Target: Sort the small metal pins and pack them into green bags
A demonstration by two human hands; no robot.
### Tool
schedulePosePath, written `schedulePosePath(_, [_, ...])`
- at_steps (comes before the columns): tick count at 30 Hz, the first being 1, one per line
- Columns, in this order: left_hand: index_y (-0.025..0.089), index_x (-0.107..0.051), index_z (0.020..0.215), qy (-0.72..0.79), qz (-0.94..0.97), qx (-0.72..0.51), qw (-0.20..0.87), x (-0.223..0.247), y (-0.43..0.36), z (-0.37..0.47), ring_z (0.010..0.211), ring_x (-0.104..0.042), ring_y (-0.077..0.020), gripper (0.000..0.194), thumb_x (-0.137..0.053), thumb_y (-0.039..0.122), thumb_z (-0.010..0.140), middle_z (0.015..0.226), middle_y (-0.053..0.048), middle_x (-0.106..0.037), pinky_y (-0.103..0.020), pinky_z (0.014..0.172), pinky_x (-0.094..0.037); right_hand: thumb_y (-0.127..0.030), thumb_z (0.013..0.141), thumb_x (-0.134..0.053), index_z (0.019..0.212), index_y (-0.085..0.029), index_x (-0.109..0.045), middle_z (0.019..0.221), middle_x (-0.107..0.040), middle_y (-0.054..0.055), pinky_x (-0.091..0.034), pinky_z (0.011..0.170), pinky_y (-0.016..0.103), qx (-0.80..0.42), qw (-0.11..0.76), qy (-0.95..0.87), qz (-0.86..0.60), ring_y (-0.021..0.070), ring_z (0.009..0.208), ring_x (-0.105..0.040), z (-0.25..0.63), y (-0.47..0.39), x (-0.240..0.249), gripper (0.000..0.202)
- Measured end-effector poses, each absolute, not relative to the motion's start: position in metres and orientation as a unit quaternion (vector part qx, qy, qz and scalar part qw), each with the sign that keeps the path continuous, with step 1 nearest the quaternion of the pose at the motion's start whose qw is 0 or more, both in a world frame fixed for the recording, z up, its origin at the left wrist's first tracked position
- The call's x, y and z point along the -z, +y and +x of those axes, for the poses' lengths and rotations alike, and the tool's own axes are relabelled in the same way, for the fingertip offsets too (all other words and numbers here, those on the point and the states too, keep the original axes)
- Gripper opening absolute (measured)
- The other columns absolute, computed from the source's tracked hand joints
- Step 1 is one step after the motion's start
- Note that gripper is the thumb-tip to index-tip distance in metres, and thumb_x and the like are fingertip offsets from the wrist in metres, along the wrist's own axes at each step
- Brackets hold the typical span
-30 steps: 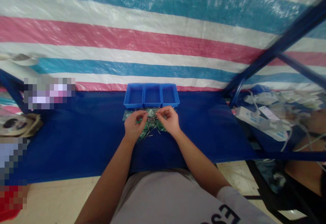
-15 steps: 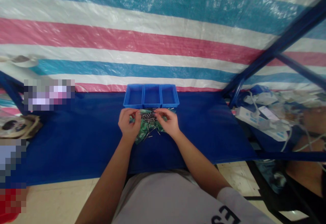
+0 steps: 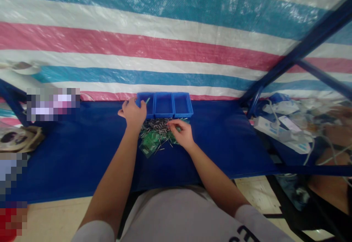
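Observation:
My left hand (image 3: 134, 113) is over the left end of the blue three-compartment tray (image 3: 164, 116). A thin greenish piece (image 3: 147, 101) shows at its thumb tip, above the left compartment; its exact kind is too small to tell. Below the tray lies a heap of small metal pins or screws (image 3: 156, 125), spread over green plastic packets (image 3: 150, 142). My right hand (image 3: 182, 132) rests at the right side of this heap, thumb and fingertips pinched together. Whatever is between those fingertips is too small to make out.
Everything sits on a blue table surface (image 3: 220, 143) against a striped plastic sheet (image 3: 165, 47). To the right are a white power strip (image 3: 283, 134) with cables and a blue metal frame bar (image 3: 275, 68). A brown bag (image 3: 35, 137) lies at left.
My left hand has gone from the heap up and left to the tray's left compartment, uncovering more of the metal pieces and packets. My right hand has stayed nearly in place.

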State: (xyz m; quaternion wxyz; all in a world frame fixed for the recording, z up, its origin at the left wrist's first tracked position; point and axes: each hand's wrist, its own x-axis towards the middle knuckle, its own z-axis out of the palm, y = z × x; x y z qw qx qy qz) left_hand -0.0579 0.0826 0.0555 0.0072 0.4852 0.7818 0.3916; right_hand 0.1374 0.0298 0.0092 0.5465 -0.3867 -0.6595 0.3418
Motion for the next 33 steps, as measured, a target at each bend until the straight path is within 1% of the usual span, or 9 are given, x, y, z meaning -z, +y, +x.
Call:
schedulePosePath(3, [0.019, -0.066, 0.105, 0.762, 0.559, -0.326, -0.013, -0.056, 0.081, -0.057, 0.129, -0.042, -0.0370, 0.028, -0.048, 0.025, 0.085, 0.117, -0.014, -0.067, -0.061, 0.100, -0.024, -0.025, 0.086, -0.059, 0.089, -0.021, -0.071, 0.082, -0.074, 0.004, -0.055, 0.065, 0.029, -0.334, 0.546, -0.661, -0.393, 0.0155, 0.067, -0.067, 0.138, 0.029, -0.012, 0.013])
schedulePosePath(9, [0.024, -0.071, 0.104, 0.690, 0.692, -0.212, -0.017, -0.054, 0.085, -0.071, 0.135, -0.035, -0.0381, 0.035, -0.042, 0.022, 0.084, 0.123, -0.010, -0.066, -0.070, 0.105, -0.009, -0.023, 0.086, -0.058, 0.087, -0.020, -0.071, 0.082, -0.074, 0.005, -0.053, 0.062, 0.027, -0.325, 0.538, -0.672, -0.391, 0.0141, 0.064, -0.065, 0.139, 0.028, -0.016, 0.013])
schedulePosePath(12, [0.026, -0.072, 0.104, 0.660, 0.733, -0.163, -0.003, -0.047, 0.100, -0.077, 0.135, -0.035, -0.0402, 0.038, -0.043, 0.018, 0.080, 0.116, -0.011, -0.069, -0.075, 0.104, -0.004, -0.023, 0.086, -0.057, 0.088, -0.020, -0.071, 0.082, -0.074, 0.004, -0.053, 0.063, 0.027, -0.316, 0.535, -0.678, -0.392, 0.0140, 0.064, -0.065, 0.139, 0.028, -0.017, 0.014])
schedulePosePath(14, [0.027, -0.074, 0.097, 0.659, 0.738, -0.142, 0.007, -0.042, 0.111, -0.080, 0.133, -0.038, -0.0419, 0.036, -0.048, 0.014, 0.075, 0.109, -0.011, -0.071, -0.077, 0.103, -0.002, -0.023, 0.086, -0.057, 0.088, -0.020, -0.071, 0.082, -0.074, 0.004, -0.053, 0.063, 0.027, -0.314, 0.534, -0.677, -0.396, 0.0141, 0.064, -0.065, 0.140, 0.029, -0.017, 0.014])
schedulePosePath(20, [0.026, -0.073, 0.088, 0.651, 0.751, -0.099, 0.043, -0.039, 0.133, -0.083, 0.133, -0.037, -0.0429, 0.033, -0.053, 0.009, 0.068, 0.107, -0.011, -0.072, -0.078, 0.102, 0.001, -0.023, 0.086, -0.057, 0.087, -0.021, -0.071, 0.082, -0.074, 0.004, -0.052, 0.062, 0.028, -0.312, 0.529, -0.684, -0.394, 0.0142, 0.064, -0.064, 0.140, 0.029, -0.018, 0.015])
schedulePosePath(24, [0.025, -0.072, 0.087, 0.649, 0.747, -0.122, 0.085, -0.039, 0.136, -0.083, 0.130, -0.042, -0.0419, 0.032, -0.053, 0.008, 0.067, 0.114, -0.010, -0.069, -0.078, 0.102, -0.005, -0.021, 0.086, -0.056, 0.087, -0.021, -0.071, 0.083, -0.074, 0.004, -0.052, 0.062, 0.027, -0.301, 0.525, -0.700, -0.379, 0.0140, 0.065, -0.064, 0.139, 0.029, -0.019, 0.015])
schedulePosePath(27, [0.026, -0.071, 0.093, 0.645, 0.740, -0.182, 0.067, -0.040, 0.129, -0.082, 0.127, -0.047, -0.0384, 0.030, -0.052, 0.013, 0.075, 0.113, -0.010, -0.069, -0.072, 0.104, -0.014, -0.020, 0.087, -0.055, 0.088, -0.021, -0.071, 0.083, -0.074, 0.004, -0.052, 0.062, 0.028, -0.290, 0.519, -0.711, -0.375, 0.0142, 0.065, -0.064, 0.140, 0.029, -0.017, 0.016])
schedulePosePath(31, [0.024, -0.069, 0.100, 0.655, 0.687, -0.316, 0.008, -0.044, 0.102, -0.080, 0.104, -0.062, -0.0282, 0.028, -0.047, 0.022, 0.084, 0.101, -0.009, -0.072, -0.054, 0.100, -0.032, -0.019, 0.089, -0.054, 0.094, -0.022, -0.070, 0.088, -0.073, 0.005, -0.052, 0.074, 0.032, -0.255, 0.486, -0.762, -0.344, 0.0169, 0.079, -0.066, 0.142, 0.030, -0.016, 0.018])
schedulePosePath(33, [0.021, -0.069, 0.096, 0.654, 0.653, -0.382, -0.025, -0.046, 0.082, -0.079, 0.091, -0.063, -0.0230, 0.026, -0.046, 0.023, 0.084, 0.091, -0.007, -0.071, -0.043, 0.093, -0.039, -0.021, 0.089, -0.055, 0.099, -0.023, -0.070, 0.093, -0.073, 0.005, -0.050, 0.083, 0.036, -0.230, 0.438, -0.809, -0.317, 0.0188, 0.088, -0.064, 0.142, 0.028, -0.018, 0.018])
